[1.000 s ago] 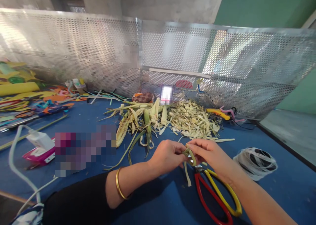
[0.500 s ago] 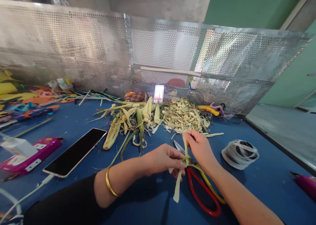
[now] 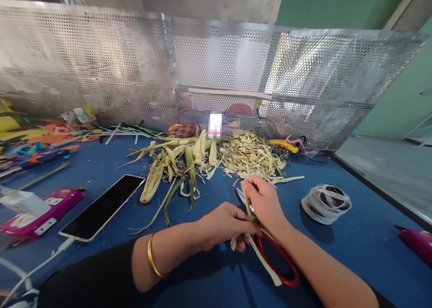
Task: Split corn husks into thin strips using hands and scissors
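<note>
Over on the left, a phone (image 3: 103, 206) lies plugged in near the black sleeve (image 3: 84, 274), so a careless elbow could snag its white cable (image 3: 42, 265) and drag it. Next come loose corn husks (image 3: 153, 182), then the left hand (image 3: 224, 224), thumb and fingers pinched together on the folded part of a pale husk strip (image 3: 265, 263). That strip is strung between both hands, one tail dangling. The right hand (image 3: 265, 202) has the upper end clamped in its fingertips; pull too hard and I'd bet it splits, or the fold slips loose. Red-handled scissors (image 3: 293, 276) sit right under, so a dipping knuckle might catch the blade. White spool (image 3: 326, 204) is well clear.
</note>
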Available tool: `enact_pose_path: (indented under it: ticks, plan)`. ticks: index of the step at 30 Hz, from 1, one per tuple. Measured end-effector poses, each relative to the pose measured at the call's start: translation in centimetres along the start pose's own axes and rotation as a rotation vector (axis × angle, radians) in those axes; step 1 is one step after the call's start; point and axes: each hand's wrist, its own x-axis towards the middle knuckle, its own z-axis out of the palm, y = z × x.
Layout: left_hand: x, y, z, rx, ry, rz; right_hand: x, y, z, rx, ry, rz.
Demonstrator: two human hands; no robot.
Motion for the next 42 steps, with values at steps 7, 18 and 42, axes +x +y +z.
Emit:
enact_pose_path:
  ticks: [7, 18, 42]
  plan:
    - [0.1, 0.6, -1.0, -0.099, 0.146, 0.046, 0.9, 0.1, -2.7, -0.023, -0.262, -0.036]
    - [0.8, 1.2, -3.1, -0.193, 0.182, 0.092, 1.3, -0.5, -4.5, -0.269, -0.387, -0.112]
    - [0.9, 1.7, -3.3, -0.404, 0.298, 0.249, -1.8, -1.2, -0.6, -0.739, -0.001, -1.067]
